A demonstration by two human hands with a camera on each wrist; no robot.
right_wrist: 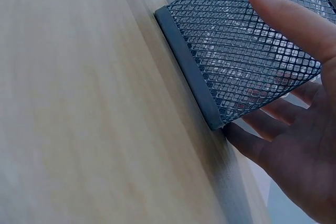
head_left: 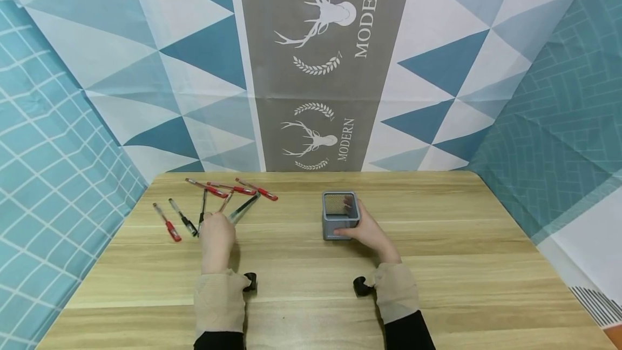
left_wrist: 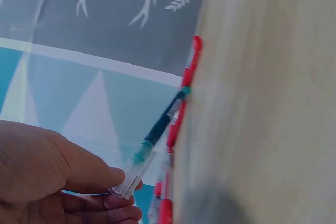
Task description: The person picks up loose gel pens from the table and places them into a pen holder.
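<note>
My left hand [head_left: 217, 235] is at the left of the table, among scattered pens. In the left wrist view, thumb and fingers pinch the clear end of a dark gel pen [left_wrist: 161, 123], which slants away from the hand. My right hand [head_left: 366, 229] grips a grey metal mesh pen holder [head_left: 336, 229] by its right side. The thumb lies across the near face, and the other fingers go round the right and far sides. Upright on the table, the holder shows its open top and no pens inside. Its mesh wall [right_wrist: 231, 51] fills much of the right wrist view.
Several red pens [head_left: 243, 190] lie near the table's back left. A separate red pen [head_left: 167, 222] and a black pen [head_left: 183, 217] lie left of the left hand, with another dark pen [head_left: 202, 205] just beyond it. The wooden table [head_left: 301, 296] ends at patterned cloth walls.
</note>
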